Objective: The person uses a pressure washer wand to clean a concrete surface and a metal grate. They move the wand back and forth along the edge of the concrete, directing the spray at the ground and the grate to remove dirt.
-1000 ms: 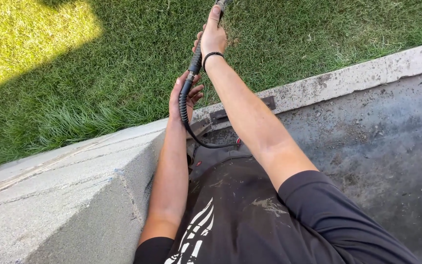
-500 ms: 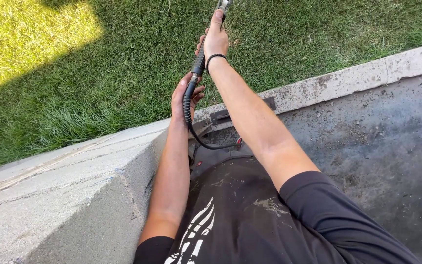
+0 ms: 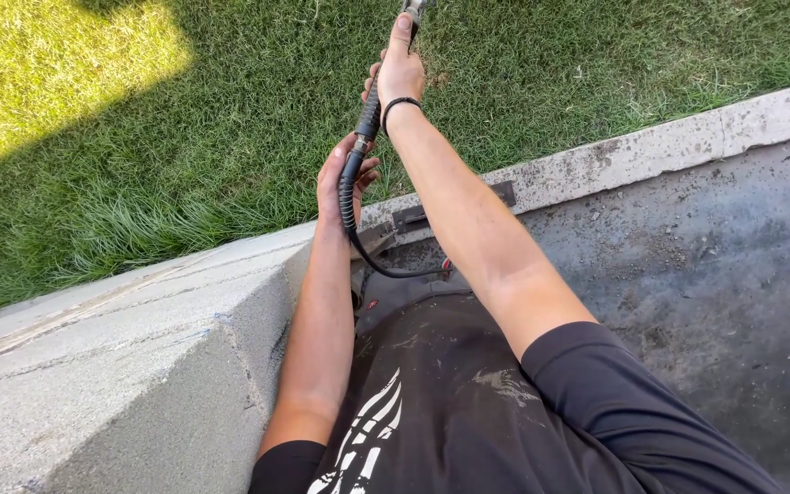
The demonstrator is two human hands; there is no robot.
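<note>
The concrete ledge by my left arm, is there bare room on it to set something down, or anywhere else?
Yes. The concrete ledge is bare left of your left hand, bounded by the grass above. The kerb strip to the right of your right hand is bare too. It is crowded in the corner, where both hands hold the black hose.

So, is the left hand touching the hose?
Touching. The head view shows the left hand cupped around the black hose, fingers wrapped behind it.
</note>
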